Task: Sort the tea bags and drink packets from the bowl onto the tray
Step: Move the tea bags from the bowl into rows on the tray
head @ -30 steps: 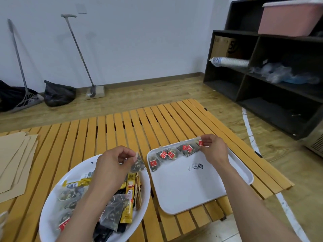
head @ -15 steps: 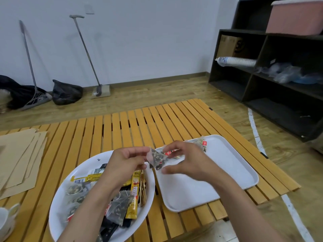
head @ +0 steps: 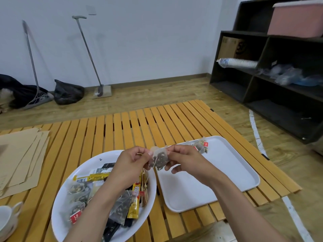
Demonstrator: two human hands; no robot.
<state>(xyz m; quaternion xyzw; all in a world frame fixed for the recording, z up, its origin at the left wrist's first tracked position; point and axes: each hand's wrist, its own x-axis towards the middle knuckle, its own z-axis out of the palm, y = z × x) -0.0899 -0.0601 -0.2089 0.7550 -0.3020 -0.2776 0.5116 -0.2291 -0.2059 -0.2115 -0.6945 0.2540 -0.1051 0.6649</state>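
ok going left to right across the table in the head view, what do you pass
cup → brown paper sheets → bowl of packets → left hand → tea bag pinched by both hands → right hand → tray

Translucent mesh tea bag (head: 158,158) with dark leaf contents, frame centre, pinched at its upper corners between the left hand (head: 130,165) and the right hand (head: 185,160), hanging above the gap between bowl and tray; white round bowl (head: 83,168), lower left, heaped with mesh tea bags, yellow stick packets (head: 134,201) and dark sachets; white rectangular tray (head: 232,165), lower right, bearing tea bags with red tags (head: 201,145) along its far edge, partly hidden behind the right hand.
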